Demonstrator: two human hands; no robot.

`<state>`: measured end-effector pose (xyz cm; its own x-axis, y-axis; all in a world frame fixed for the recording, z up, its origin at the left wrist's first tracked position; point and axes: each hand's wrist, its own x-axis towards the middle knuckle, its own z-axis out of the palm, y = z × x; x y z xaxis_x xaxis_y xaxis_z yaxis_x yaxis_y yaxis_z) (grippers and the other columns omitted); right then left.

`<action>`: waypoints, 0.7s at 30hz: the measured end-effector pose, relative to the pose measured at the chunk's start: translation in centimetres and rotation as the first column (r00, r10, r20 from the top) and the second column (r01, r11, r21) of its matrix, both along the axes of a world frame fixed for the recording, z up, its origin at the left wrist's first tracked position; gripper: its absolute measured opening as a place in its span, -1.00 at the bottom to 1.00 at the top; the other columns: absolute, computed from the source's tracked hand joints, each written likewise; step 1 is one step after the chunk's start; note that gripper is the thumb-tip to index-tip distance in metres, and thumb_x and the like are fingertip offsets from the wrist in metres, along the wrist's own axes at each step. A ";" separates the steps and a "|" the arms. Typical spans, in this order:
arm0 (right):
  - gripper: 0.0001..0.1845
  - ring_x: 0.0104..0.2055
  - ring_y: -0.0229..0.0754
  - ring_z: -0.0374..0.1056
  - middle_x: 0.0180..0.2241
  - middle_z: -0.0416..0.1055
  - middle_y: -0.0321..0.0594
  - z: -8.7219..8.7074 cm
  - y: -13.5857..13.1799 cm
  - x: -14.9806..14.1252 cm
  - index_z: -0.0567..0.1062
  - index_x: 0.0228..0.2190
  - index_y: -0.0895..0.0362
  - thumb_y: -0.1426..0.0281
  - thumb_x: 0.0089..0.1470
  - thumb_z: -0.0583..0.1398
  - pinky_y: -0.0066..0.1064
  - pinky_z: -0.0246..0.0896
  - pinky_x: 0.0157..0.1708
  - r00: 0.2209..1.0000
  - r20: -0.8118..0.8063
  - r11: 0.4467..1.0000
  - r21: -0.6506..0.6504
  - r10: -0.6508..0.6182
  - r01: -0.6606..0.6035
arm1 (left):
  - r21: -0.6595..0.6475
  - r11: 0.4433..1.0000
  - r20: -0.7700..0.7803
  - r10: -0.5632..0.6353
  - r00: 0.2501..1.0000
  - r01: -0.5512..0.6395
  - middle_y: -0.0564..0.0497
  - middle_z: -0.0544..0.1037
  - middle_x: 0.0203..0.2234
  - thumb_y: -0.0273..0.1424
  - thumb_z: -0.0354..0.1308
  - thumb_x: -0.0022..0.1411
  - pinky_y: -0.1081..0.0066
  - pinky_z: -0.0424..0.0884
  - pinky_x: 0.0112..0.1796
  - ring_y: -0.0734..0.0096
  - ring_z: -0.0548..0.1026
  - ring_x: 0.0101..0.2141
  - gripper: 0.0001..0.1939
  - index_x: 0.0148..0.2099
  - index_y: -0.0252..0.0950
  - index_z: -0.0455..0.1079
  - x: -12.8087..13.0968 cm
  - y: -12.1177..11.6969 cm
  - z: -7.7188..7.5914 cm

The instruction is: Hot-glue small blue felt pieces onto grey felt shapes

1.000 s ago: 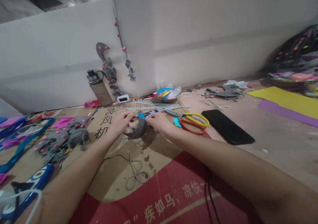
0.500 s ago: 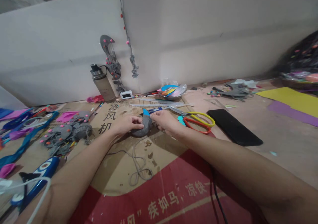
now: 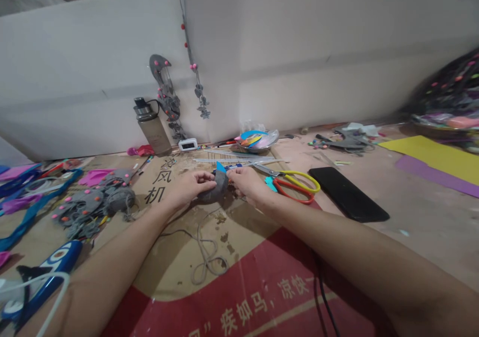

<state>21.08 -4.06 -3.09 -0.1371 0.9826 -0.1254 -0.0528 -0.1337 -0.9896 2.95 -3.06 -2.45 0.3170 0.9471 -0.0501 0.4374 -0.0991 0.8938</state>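
Pinned grey felt (image 3: pixel 90 202) lies at left on the table, with a bottle (image 3: pixel 154 135) behind it. The left hand (image 3: pixel 196 183) pinches one side of a curved grey piece (image 3: pixel 215 191), blue-tipped, just in front of the person over the cardboard (image 3: pixel 168 269). The right hand (image 3: pixel 244 183) grips its other side, near the tip. Scissors (image 3: pixel 286 174) lie just beyond, beside a black phone (image 3: pixel 348 193).

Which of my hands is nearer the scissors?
Right. Your right hand is close beside the scissors; your left hand is farther left, at the gray piece's opposite side.
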 end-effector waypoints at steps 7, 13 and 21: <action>-0.78 -0.78 -0.47 -0.16 -0.78 0.00 -0.51 -0.4 0.1 0.1 0.23 -0.64 0.12 0.36 -0.04 0.10 -0.53 -0.33 -0.75 0.999 0.031 0.998 0.055 -0.005 0.004 | 0.683 0.725 -0.234 0.326 0.916 -0.083 -0.08 0.46 -0.22 -0.24 0.24 0.03 0.20 0.23 -0.08 0.17 0.35 -0.13 -0.71 -0.21 -0.25 0.35 2.5 -2.7 0.8; -0.84 -0.77 -0.45 -0.10 -0.75 0.04 -0.49 -0.7 0.2 -0.2 0.32 -0.59 0.14 0.35 -0.06 0.08 -0.53 -0.25 -0.75 0.996 0.081 0.996 0.085 -0.034 0.027 | 0.687 0.725 -0.444 0.360 0.821 0.053 -0.10 0.43 -0.27 -0.25 0.28 -0.01 0.20 0.25 -0.18 0.10 0.35 -0.17 -0.66 -0.20 -0.25 0.32 3.6 -3.5 -0.1; -0.80 -0.71 -0.46 -0.07 -0.67 0.17 -0.45 -0.5 -0.5 -1.3 0.42 -0.50 0.17 0.27 -0.09 0.14 -0.53 -0.19 -0.69 0.998 -0.013 0.978 0.198 -0.061 0.063 | 0.539 0.819 -0.301 0.406 0.863 -0.197 -0.06 0.43 -0.37 -0.26 0.26 -0.02 0.27 0.27 -0.30 0.22 0.39 -0.33 -0.71 -0.28 -0.26 0.29 3.6 -3.3 0.1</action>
